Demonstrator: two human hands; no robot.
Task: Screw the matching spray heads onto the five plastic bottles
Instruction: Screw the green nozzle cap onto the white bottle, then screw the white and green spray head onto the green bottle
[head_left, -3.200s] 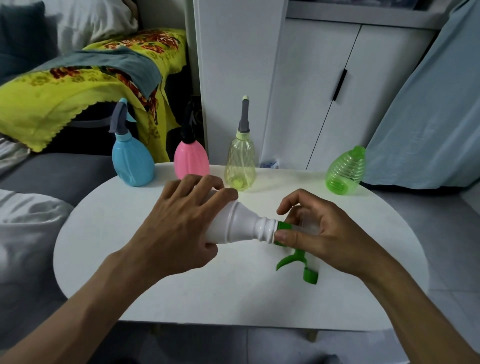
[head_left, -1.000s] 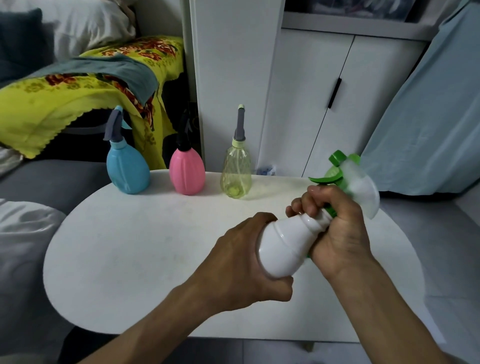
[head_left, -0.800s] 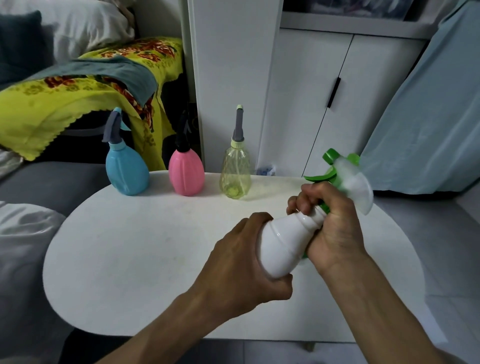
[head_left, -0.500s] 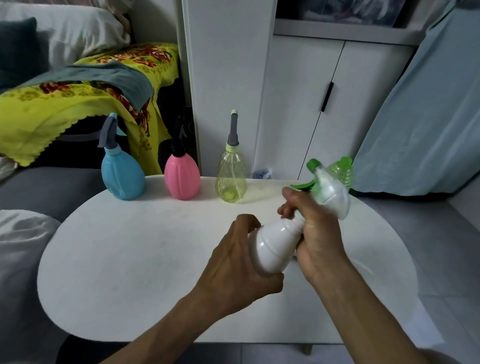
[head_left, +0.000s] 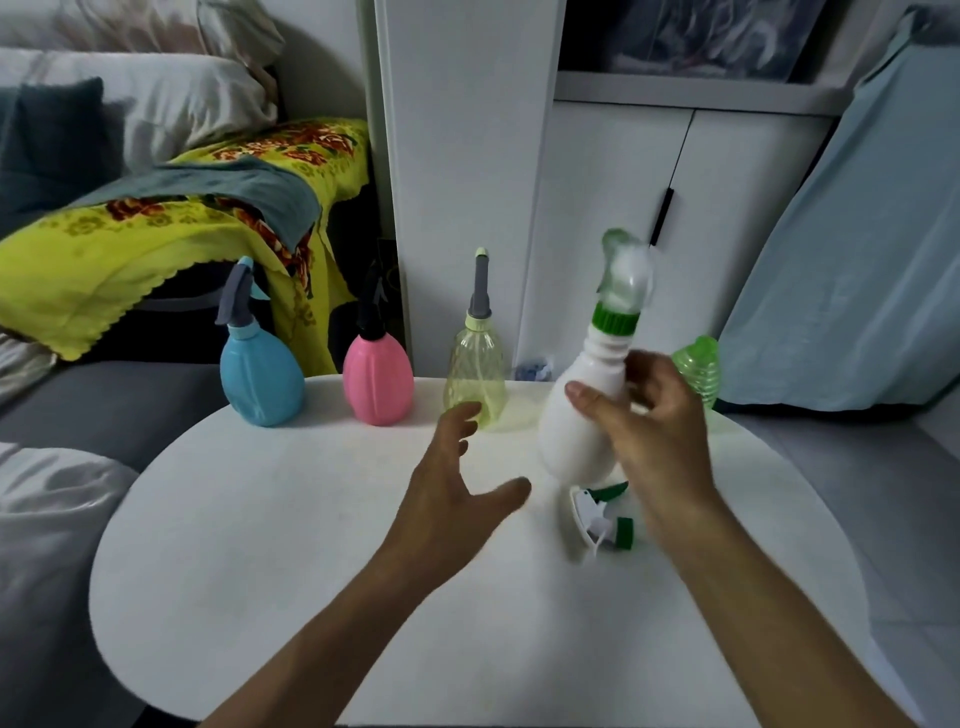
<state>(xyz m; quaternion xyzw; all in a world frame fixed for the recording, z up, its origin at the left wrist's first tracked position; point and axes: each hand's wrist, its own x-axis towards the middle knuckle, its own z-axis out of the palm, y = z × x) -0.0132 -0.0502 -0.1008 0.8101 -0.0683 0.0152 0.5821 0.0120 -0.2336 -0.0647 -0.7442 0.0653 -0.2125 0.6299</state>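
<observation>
right hand (head_left: 660, 415), fingers loosely spread, lies against the right side of the white bottle (head_left: 582, 415) without a clear wrap around it; motion blur hides whether it touches. left hand (head_left: 457, 499), fingers splayed and holding nothing, hovers above the desk (head_left: 260, 545) just left of the bottle. the white bottle stands upright near the desk's right-centre, its green-collared spray head (head_left: 621, 291) seated on the neck. a loose white-and-green spray head (head_left: 602, 519) lies on the desk just in front of the bottle's base, beside the right wrist. behind it, at the far right edge, stands the green ribbed bottle (head_left: 698, 369), seemingly without a sprayer. along the far edge, left to right, stand the blue bottle (head_left: 260, 379), pink bottle (head_left: 376, 379) and clear yellow bottle (head_left: 475, 379), each capped. judged step: the fourth bottle is set down finished. the next move calls for picking up the loose head, bringing the green bottle forward, and aligning the threads squarely before turning.
</observation>
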